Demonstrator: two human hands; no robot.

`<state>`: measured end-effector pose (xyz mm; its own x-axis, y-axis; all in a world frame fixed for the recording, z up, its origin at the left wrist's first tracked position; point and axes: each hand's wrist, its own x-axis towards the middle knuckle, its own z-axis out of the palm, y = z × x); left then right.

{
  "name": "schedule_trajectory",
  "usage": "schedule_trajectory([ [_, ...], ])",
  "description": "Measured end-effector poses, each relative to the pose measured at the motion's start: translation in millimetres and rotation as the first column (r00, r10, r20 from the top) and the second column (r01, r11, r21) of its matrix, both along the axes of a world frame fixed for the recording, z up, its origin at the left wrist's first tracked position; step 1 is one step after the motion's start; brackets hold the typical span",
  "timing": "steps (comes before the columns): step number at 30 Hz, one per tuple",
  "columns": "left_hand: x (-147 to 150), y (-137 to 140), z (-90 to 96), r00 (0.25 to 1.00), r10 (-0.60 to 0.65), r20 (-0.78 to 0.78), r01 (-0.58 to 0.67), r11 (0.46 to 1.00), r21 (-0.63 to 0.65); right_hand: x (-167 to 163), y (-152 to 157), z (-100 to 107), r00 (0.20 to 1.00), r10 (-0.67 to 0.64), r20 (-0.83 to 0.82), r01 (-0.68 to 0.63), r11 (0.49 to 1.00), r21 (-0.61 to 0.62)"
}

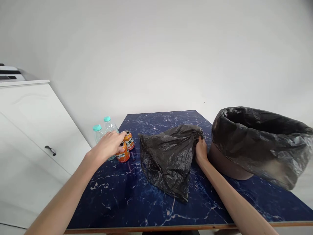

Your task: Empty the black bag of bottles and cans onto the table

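Note:
On the left, my left hand (110,143) is curled round the top of an orange soda can (123,154), with the thumb on its near side and a fingertip by a second orange soda can (129,141). Both cans stand upright, side by side. Two clear plastic bottles with turquoise caps, one with its cap in front (97,127), are behind my left hand and partly hidden by it. My right hand (201,149) is closed on the gathered right end of a black plastic bag (168,156), which lies crumpled on the table. The bag's contents cannot be seen.
A brown bin (227,163) lined with a large black bag (259,140) stands at the right on the dark blue marble-patterned table (156,119). A white cabinet (31,137) is at the left, with a black-and-white object (11,73) on top. A white wall stands behind.

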<state>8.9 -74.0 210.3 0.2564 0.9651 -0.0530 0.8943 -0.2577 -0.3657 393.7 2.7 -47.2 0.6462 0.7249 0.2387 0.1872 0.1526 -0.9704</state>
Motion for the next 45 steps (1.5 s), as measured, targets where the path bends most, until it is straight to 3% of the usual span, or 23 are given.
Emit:
schedule_trajectory([
  [5, -11, 1, -4.9, 0.997, -0.039, 0.069, 0.035, 0.998, 0.057, -5, -10, 19, 1.0, 0.001, -0.022, -0.003, 0.997, -0.08],
  [10, -2, -30, -21.5, 0.906, -0.277, 0.32, 0.191, 0.942, 0.276, -15, -41, 56, 0.993, 0.081, 0.084, -0.07, 0.99, -0.122],
  [13, 17, -60, -43.4, 0.775, -0.352, 0.525, 0.31, 0.936, 0.169, -24, -84, 81, 0.955, 0.203, 0.218, -0.177, 0.975, -0.131],
  [15, 30, -73, -62.5, 0.713, -0.361, 0.602, 0.408, 0.911, 0.063, -26, -117, 93, 0.828, 0.317, 0.463, -0.226, 0.943, -0.243],
  [18, 39, -75, -90.3, 0.712, -0.387, 0.586, 0.513, 0.857, -0.057, -19, -160, 100, 0.71, 0.39, 0.586, -0.183, 0.906, -0.381],
  [21, 38, -65, -106.5, 0.766, -0.401, 0.502, 0.496, 0.866, -0.065, -2, -193, 100, 0.626, 0.406, 0.666, -0.087, 0.885, -0.457],
  [23, 40, -60, -109.1, 0.79, -0.414, 0.452, 0.459, 0.889, 0.014, 4, -215, 106, 0.544, 0.374, 0.751, -0.041, 0.906, -0.422],
  [26, 56, -59, -109.0, 0.747, -0.464, 0.476, 0.459, 0.878, 0.135, -8, -247, 127, 0.404, 0.195, 0.894, -0.095, 0.981, -0.171],
  [29, 84, -59, -117.8, 0.679, -0.483, 0.553, 0.498, 0.856, 0.137, -36, -262, 144, 0.321, 0.119, 0.939, -0.268, 0.963, -0.031],
  [32, 101, -50, -138.1, 0.688, -0.441, 0.576, 0.518, 0.855, 0.035, -53, -247, 129, 0.184, 0.213, 0.96, -0.331, 0.933, -0.144],
  [34, 97, -38, -151.3, 0.707, -0.41, 0.576, 0.532, 0.845, -0.052, -48, -228, 104, 0.167, 0.349, 0.922, -0.248, 0.92, -0.303],
  [36, 83, -26, -158.0, 0.731, -0.366, 0.577, 0.534, 0.833, -0.149, -32, -214, 77, 0.153, 0.505, 0.849, -0.202, 0.857, -0.474],
  [38, 64, -16, -156.6, 0.76, -0.312, 0.57, 0.508, 0.833, -0.221, -15, -210, 60, 0.13, 0.576, 0.807, -0.231, 0.809, -0.54],
  [41, 52, -13, -144.9, 0.766, -0.283, 0.578, 0.47, 0.859, -0.203, -4, -221, 62, 0.183, 0.538, 0.823, -0.275, 0.832, -0.482],
  [45, 80, -25, -137.8, 0.666, -0.357, 0.655, 0.507, 0.861, -0.047, -21, -230, 85, 0.271, 0.375, 0.887, -0.262, 0.915, -0.307],
])
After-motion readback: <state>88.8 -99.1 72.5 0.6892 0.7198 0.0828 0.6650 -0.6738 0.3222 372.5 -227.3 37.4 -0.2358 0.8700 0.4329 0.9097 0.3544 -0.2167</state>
